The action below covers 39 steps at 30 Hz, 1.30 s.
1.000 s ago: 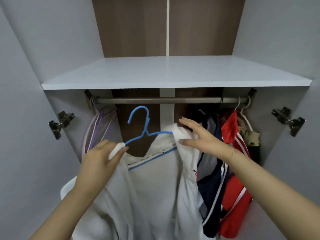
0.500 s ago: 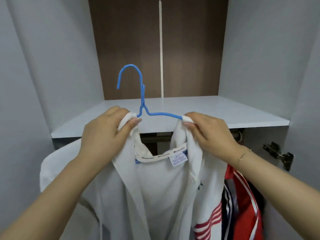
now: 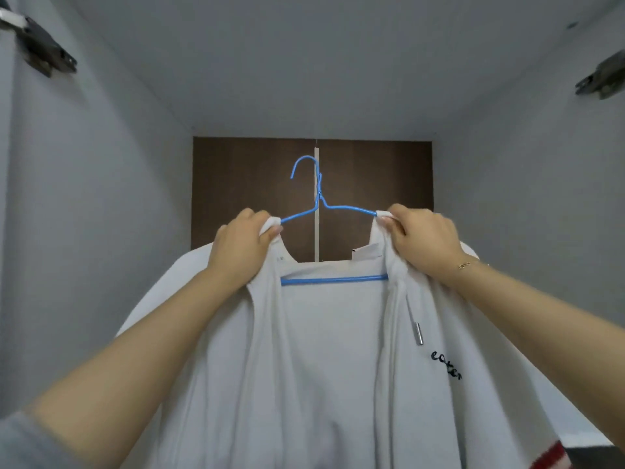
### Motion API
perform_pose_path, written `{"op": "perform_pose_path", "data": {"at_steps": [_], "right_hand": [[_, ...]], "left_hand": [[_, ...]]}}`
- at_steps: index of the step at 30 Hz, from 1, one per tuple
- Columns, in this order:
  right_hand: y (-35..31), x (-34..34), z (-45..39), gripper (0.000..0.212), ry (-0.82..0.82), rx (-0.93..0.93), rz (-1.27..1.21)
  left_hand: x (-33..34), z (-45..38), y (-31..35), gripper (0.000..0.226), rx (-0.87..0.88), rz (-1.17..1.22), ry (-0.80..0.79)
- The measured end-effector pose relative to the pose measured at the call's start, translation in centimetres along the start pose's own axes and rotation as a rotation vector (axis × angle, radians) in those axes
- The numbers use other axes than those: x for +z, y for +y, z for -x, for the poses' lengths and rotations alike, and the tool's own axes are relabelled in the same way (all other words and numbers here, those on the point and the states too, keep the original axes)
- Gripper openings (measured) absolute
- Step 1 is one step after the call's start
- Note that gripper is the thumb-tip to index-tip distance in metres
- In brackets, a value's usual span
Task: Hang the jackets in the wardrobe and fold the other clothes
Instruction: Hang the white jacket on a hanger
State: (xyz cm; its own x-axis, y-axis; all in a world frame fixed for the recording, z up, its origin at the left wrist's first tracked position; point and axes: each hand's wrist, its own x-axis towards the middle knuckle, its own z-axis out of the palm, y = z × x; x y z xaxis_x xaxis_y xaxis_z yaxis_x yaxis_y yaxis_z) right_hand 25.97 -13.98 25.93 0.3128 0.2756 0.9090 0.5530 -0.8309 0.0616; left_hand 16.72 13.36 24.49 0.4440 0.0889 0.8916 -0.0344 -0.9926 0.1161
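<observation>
A white jacket (image 3: 324, 350) with dark lettering and a drawstring hangs open on a blue wire hanger (image 3: 319, 198), held high inside the wardrobe's upper compartment. My left hand (image 3: 241, 245) grips the jacket's left shoulder over the hanger's arm. My right hand (image 3: 419, 240) grips the right shoulder over the other arm. The hanger's hook points up and left in front of the brown back panel (image 3: 253, 194), hooked on nothing. The rail is hidden below the jacket.
Grey wardrobe side walls (image 3: 101, 198) stand left and right, with the grey top panel above. Door hinges (image 3: 40, 49) sit at the upper left and at the upper right. A red-striped edge of cloth (image 3: 551, 455) shows at the bottom right.
Both hands lifted the jacket and hanger higher and the view tilted up; the shelf, rail and hanging clothes dropped out of sight. The right hand went from touching the collar to gripping the shoulder.
</observation>
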Motion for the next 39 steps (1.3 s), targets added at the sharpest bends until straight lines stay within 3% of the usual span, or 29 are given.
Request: {"op": "perform_pose_path", "data": {"at_steps": [2, 5, 10, 13, 18, 20, 23, 26, 28, 32, 36, 39], "right_hand": [[1.1, 2.6, -3.1, 0.036, 0.029, -0.003, -0.023], [2.5, 8.2, -5.7, 0.033, -0.071, 0.020, -0.075], [4.2, 19.9, -2.7, 0.032, -0.309, 0.038, -0.177], [5.2, 25.1, 0.4, 0.032, -0.492, -0.041, -0.182], [5.2, 27.8, 2.1, 0.032, -0.607, -0.192, 0.008], [5.0, 28.0, 2.5, 0.029, -0.633, -0.212, 0.054], [4.3, 28.0, 2.8, 0.027, -0.643, -0.281, 0.159], [4.1, 27.9, 2.5, 0.027, -0.726, -0.253, 0.112], [4.1, 27.2, 2.1, 0.029, -0.831, -0.197, 0.032], [3.3, 24.5, 0.9, 0.031, -1.045, -0.141, -0.009], [1.0, 19.5, 0.8, 0.026, -1.151, -0.010, -0.110], [-0.6, 14.9, 2.6, 0.033, -1.028, 0.124, -0.279]], "left_hand": [[2.1, -2.9, -1.1, 0.028, -0.011, 0.013, 0.026], [6.9, -5.5, -3.0, 0.027, -0.056, -0.026, -0.042], [16.6, -4.0, -7.0, 0.024, -0.142, -0.023, -0.249], [21.4, -1.5, -9.4, 0.024, -0.171, -0.006, -0.471], [24.9, 1.3, -10.4, 0.030, -0.276, 0.095, -0.668], [25.5, 1.7, -10.2, 0.041, -0.318, -0.046, -0.786], [24.8, 2.0, -9.7, 0.055, -0.304, -0.397, -0.902], [22.4, 1.4, -7.8, 0.056, -0.105, -0.632, -0.769], [20.4, 0.5, -5.8, 0.047, -0.104, -0.485, -0.732], [15.7, 0.6, -1.6, 0.032, -0.235, -0.045, -0.891], [10.4, 3.5, 1.3, 0.035, -0.209, -0.046, -1.119], [6.8, 6.0, 2.6, 0.039, -0.219, -0.062, -1.207]]}}
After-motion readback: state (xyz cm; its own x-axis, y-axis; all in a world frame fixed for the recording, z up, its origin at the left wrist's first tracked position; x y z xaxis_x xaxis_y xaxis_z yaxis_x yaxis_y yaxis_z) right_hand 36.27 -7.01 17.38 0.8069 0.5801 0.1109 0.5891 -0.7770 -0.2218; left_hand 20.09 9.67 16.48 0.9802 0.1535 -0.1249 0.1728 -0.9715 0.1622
